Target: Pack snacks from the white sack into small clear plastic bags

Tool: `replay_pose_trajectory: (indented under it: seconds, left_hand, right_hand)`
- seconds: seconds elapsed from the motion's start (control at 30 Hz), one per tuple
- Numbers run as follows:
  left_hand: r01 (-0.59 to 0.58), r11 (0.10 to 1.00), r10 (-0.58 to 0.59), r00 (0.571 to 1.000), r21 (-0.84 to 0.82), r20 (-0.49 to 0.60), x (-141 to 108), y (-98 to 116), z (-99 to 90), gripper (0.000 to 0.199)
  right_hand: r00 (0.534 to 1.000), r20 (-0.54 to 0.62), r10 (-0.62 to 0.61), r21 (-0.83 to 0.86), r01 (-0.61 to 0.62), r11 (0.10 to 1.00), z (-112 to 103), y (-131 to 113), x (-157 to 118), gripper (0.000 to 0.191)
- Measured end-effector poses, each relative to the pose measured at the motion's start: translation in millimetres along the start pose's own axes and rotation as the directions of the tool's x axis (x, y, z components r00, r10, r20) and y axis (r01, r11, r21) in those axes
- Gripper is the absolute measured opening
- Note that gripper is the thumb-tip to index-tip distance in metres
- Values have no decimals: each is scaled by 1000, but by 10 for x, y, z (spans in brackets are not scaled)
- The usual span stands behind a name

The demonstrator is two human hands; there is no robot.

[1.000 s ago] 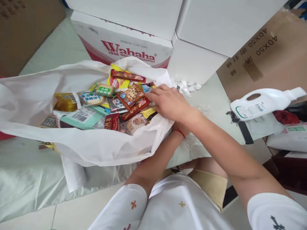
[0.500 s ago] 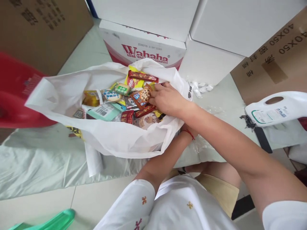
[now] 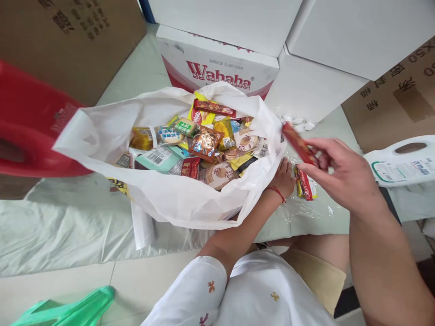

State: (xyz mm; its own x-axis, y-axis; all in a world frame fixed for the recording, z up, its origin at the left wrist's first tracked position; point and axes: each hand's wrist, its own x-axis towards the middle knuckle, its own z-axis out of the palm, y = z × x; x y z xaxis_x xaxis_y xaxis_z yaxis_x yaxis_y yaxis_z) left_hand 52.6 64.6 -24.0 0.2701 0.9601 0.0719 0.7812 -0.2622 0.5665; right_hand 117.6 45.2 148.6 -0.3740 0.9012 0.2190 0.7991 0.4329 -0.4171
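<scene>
My right hand (image 3: 343, 170) is closed on one end of a red-wrapped snack bar (image 3: 299, 144), held to the right of the white plastic bag (image 3: 170, 197). Inside that open bag lie many small wrapped snacks, among them a brown cookie packet (image 3: 205, 142) and another red bar (image 3: 215, 108). My left hand (image 3: 284, 179), with a red string at its wrist, is low beside the bag's right side, its fingers closed at the edge of a clear plastic bag (image 3: 324, 210). A red and yellow snack packet (image 3: 306, 183) lies on that clear plastic, below the held bar.
Behind the bag stand a Wahaha carton (image 3: 217, 72) and white boxes (image 3: 309, 86). A red jug (image 3: 37, 122) is at the left, a white bottle (image 3: 404, 160) at the right. Brown cartons (image 3: 401, 90) flank the table. A green plastic bag (image 3: 74, 308) lies on the floor.
My right hand has come out of the white bag and moved right, now holding a red snack bar. The snack packet on the clear plastic has come into view, as has my left hand.
</scene>
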Motion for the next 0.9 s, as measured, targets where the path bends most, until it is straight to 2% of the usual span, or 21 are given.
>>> replay_pose_trajectory:
  seconds: [0.03,0.07,0.13,0.2,0.23,0.3,0.37,0.5,0.63,0.7,0.77,0.83,0.9]
  left_hand:
    - [-11,1000,11,1000,-2,12,12,-8,6,55]
    - [-20,1000,20,999,1,27,19,-15,10,59]
    - [-23,1000,22,998,18,53,24,-30,16,63]
    - [-23,999,21,998,45,53,31,-46,26,65]
    - [-17,998,14,998,59,55,35,-54,33,66]
    - [-20,997,15,999,80,52,40,-64,47,66]
    - [-27,995,23,999,98,42,35,-66,53,65]
    - [-21,991,18,1000,129,24,11,-50,52,64]
    - [-10,993,6,999,120,33,2,-22,36,64]
    - [-13,995,10,999,103,34,0,-5,19,64]
    - [-6,996,3,999,90,40,-5,11,-6,65]
    - [1,997,-6,998,80,58,-14,23,-32,65]
    - [-10,998,6,998,62,69,-21,27,-48,65]
  right_hand:
    - [985,-54,163,136,-154,979,2,246,-209,50]
    - [945,-72,320,266,-291,919,50,484,-413,52]
    - [810,-74,582,432,-500,751,235,888,-776,58]
    - [702,-57,710,485,-603,634,447,1159,-1033,65]
    - [666,-51,744,481,-637,603,534,1248,-1112,67]
    - [630,-50,775,442,-682,583,643,1352,-1180,68]
    - [632,-67,772,388,-696,604,674,1398,-1169,66]
    - [709,-59,703,268,-667,695,638,1450,-1091,61]
    - [748,-87,658,168,-640,750,629,1438,-1017,56]
    - [781,-104,616,53,-614,788,651,1376,-966,56]
    - [815,-38,578,-139,-577,805,677,1292,-908,55]
    - [811,48,583,-327,-539,776,680,1212,-848,50]
    - [782,92,617,-412,-534,738,630,1141,-777,40]
